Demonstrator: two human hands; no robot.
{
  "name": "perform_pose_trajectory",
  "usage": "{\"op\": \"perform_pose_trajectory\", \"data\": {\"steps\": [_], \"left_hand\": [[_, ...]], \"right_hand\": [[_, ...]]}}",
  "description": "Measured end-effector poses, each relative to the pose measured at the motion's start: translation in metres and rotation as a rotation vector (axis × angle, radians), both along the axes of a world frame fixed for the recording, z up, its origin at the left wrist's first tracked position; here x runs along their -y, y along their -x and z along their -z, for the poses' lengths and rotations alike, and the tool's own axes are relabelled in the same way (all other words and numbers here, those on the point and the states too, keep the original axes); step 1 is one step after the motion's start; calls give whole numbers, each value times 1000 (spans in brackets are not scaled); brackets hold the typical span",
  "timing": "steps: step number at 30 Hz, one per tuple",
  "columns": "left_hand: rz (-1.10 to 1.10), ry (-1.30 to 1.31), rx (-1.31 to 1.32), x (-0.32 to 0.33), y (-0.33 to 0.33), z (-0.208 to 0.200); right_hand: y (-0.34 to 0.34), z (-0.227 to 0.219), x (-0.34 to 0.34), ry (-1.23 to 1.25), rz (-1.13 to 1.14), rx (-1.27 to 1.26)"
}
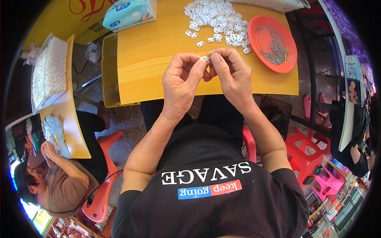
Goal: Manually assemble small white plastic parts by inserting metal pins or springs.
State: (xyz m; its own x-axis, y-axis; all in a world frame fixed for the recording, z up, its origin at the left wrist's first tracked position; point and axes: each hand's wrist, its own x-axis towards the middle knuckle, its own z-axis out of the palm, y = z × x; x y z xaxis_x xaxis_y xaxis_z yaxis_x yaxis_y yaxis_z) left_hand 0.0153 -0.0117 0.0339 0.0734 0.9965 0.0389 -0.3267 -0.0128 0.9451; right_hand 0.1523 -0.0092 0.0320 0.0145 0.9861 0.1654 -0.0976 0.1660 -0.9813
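Note:
Over the near half of the yellow table [147, 75], my two hands meet at the fingertips. My left hand [180, 79] is closed, pinching a small white plastic piece [204, 58] between thumb and finger. My right hand [232, 75] is also closed, thumb against fingers right beside that piece; what it grips is too small and covered to make out. Beyond my hands lies a heap of small white two-holed plastic pieces [216, 18], several strays at its near edge. To the right, a round red plate [258, 43] carries many thin grey metal bits [274, 47].
A blue tissue pack [131, 16] lies at the table's far left. A yellow crate [111, 71] stands by the left edge. Further left, a person [67, 182] sits at another table with a white-filled bin [49, 71]. Red stools [305, 152] stand behind on the right.

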Motion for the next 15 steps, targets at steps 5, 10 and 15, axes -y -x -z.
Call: {"op": "perform_pose_trajectory", "data": {"steps": [5, 10, 15], "left_hand": [[-2, 1, 9, 1, 1, 0], [16, 34, 32, 2, 3, -1], [22, 36, 19, 1, 3, 0]], "right_hand": [[0, -1, 1, -6, -7, 19], [-4, -4, 0, 91, -76, -98], [-5, -4, -1, 135, -91, -157]]}}
